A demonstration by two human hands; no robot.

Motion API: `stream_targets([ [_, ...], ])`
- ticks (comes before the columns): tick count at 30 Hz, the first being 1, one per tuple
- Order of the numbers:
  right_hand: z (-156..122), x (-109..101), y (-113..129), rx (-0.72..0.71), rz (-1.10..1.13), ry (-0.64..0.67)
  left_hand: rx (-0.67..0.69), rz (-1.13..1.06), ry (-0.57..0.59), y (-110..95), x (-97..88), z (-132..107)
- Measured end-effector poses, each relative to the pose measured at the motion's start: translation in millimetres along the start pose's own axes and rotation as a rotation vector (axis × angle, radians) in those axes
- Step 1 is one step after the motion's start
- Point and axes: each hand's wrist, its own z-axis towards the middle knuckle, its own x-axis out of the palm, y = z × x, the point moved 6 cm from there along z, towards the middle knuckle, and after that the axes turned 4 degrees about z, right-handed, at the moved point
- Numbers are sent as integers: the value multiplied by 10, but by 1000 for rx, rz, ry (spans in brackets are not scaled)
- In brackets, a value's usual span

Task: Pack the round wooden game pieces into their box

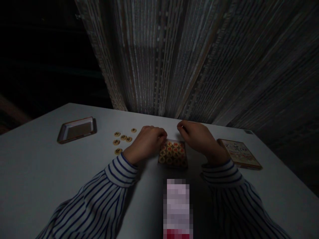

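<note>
A small square box (pixel 172 168) stands on the table, filled with rows of round Chinese chess pieces (pixel 176 150) with red and dark characters. At its far left corner my left hand (pixel 149 142) is closed, thumb and fingertips pressed together; what they hold, if anything, is hidden. My right hand (pixel 198 136) is curled closed just beyond the box's far right corner, and its fingertips hide whatever may be in them. Several loose chess pieces (pixel 123 137) with dark characters lie on the table to the left of my left hand.
An open shallow tray-like lid (pixel 94 125) lies at the left of the white table (pixel 82 172). A flat box with a printed picture (pixel 240 153) lies at the right, beside my right wrist. Behind the table's far edge hangs a striped curtain (pixel 154 59). The light is dim.
</note>
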Motion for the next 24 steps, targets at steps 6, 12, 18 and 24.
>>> stream_targets([
  [6,-16,-136,17,55,82,-164,-13,-73,-106,74,-234,-22],
  [12,-19,-180,60,65,76,-154,-83,-188,-154,135,-435,-63],
  [18,-37,-203,131,-56,203,-252,-113,-220,-201,162,-566,-121],
  [24,-54,-228,190,-84,219,-275,-171,-218,-228,195,-707,-177],
])
